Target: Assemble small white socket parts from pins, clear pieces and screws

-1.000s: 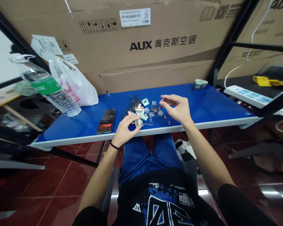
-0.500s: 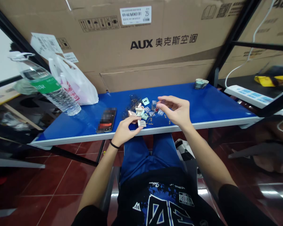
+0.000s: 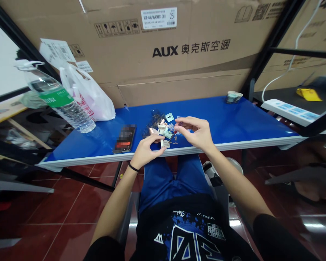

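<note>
Between the thumb and fingers of my left hand is a small cream plastic case, held at the table's front edge. My right hand is closed in a pinch on a small screwdriver with a red part near the fingers. Its thin dark shaft slants down to the left and its tip is at the cream case; whether it touches is too small to tell. Just behind lie loose plastic pieces in cream, pink and mint, among them a mint case. Small metal bits lie by the case.
A phone lies left on the blue table. Behind it stand a water bottle and a white plastic bag. Small wrapped pieces sit at the back right, near a power strip. A large cardboard box stands behind.
My right hand has moved left and slightly down, bringing the screwdriver's tip to the cream case. My left hand keeps its hold. The view has shifted slightly.
</note>
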`<control>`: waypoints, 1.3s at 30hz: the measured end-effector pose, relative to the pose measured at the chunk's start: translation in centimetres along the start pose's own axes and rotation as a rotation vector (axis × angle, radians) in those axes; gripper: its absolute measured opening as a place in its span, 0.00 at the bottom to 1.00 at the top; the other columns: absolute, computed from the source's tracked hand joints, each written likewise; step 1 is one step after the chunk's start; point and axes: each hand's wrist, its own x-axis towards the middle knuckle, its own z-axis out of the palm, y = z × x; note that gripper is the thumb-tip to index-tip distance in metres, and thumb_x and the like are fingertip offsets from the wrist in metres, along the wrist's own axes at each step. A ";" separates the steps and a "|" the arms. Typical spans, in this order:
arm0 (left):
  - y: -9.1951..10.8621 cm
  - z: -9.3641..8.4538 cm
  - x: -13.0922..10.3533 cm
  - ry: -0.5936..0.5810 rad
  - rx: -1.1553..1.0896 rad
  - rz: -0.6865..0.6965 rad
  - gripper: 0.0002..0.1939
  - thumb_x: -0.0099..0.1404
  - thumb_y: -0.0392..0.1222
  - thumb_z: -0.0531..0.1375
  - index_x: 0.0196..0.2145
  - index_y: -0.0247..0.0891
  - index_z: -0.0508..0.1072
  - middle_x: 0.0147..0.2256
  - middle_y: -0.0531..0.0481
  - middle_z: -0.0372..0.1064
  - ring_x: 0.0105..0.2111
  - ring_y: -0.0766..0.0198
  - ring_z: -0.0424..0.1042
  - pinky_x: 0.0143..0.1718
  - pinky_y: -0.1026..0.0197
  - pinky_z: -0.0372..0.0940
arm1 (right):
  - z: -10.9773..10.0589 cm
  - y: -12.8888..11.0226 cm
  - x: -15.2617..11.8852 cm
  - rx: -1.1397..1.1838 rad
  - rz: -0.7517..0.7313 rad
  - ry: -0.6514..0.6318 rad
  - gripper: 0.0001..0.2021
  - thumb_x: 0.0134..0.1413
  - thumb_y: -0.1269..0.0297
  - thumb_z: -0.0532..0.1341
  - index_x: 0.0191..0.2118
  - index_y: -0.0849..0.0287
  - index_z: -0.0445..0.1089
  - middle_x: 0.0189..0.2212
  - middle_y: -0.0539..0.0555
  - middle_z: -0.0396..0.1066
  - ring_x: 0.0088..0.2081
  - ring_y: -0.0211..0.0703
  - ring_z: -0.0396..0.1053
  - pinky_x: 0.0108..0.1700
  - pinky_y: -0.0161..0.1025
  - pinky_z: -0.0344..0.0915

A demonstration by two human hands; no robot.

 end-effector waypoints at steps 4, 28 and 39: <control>-0.2 0.1 -0.1 -0.006 0.002 -0.003 0.15 0.66 0.43 0.68 0.49 0.40 0.78 0.49 0.44 0.79 0.42 0.56 0.79 0.49 0.53 0.76 | 0.0 0.0 0.0 -0.032 0.009 0.008 0.10 0.57 0.57 0.71 0.43 0.52 0.84 0.35 0.52 0.82 0.33 0.42 0.79 0.38 0.42 0.80; -0.4 -0.1 -0.2 -0.018 -0.008 -0.006 0.17 0.65 0.44 0.70 0.50 0.40 0.79 0.49 0.44 0.80 0.43 0.55 0.82 0.52 0.51 0.77 | 1.4 -0.3 -1.1 0.013 -0.034 0.006 0.12 0.56 0.56 0.73 0.42 0.51 0.75 0.36 0.50 0.82 0.36 0.44 0.82 0.40 0.41 0.81; -0.5 0.2 -0.3 0.005 -0.074 -0.051 0.18 0.64 0.45 0.71 0.50 0.39 0.80 0.50 0.44 0.81 0.42 0.55 0.83 0.50 0.52 0.80 | 1.3 -0.6 -1.0 0.110 -0.048 -0.041 0.09 0.61 0.61 0.69 0.45 0.55 0.73 0.48 0.57 0.77 0.44 0.44 0.81 0.45 0.43 0.81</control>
